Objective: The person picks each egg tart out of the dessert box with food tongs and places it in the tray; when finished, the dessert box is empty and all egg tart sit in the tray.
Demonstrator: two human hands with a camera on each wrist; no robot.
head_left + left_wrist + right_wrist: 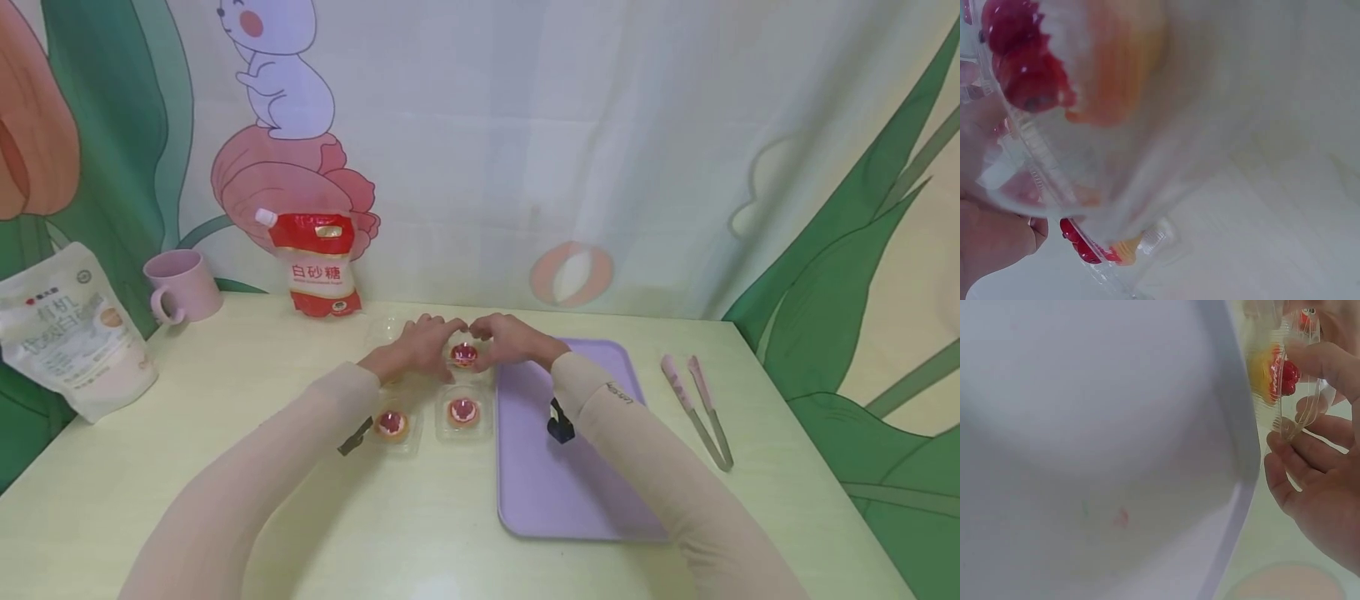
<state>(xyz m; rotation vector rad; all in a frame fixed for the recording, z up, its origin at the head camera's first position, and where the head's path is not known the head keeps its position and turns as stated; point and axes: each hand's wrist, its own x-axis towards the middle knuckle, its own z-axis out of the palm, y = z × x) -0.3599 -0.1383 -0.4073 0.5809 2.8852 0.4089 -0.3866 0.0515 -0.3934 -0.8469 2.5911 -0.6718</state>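
Both hands surround a clear plastic box (1279,409) holding a small tart (464,356) topped with red fruit. From the left side, my left hand (427,346) holds it, thumb in front and fingers arched over the back. My right hand (513,340) grips the opposite side; in the right wrist view its thumb lies across the box and its fingers curl beneath. Nearer me sit two more boxed tarts, one in the middle (463,411) and one at left (391,424). Another clear box (385,328) is partly hidden behind my left hand.
A purple tray (570,492) lies under my right forearm, close to the boxes. Tongs with pink handles (701,412) lie right of it. At the back left stand a red-and-white sugar pouch (318,262), a pink mug (183,286) and a white pouch (78,333). A printed curtain hangs behind.
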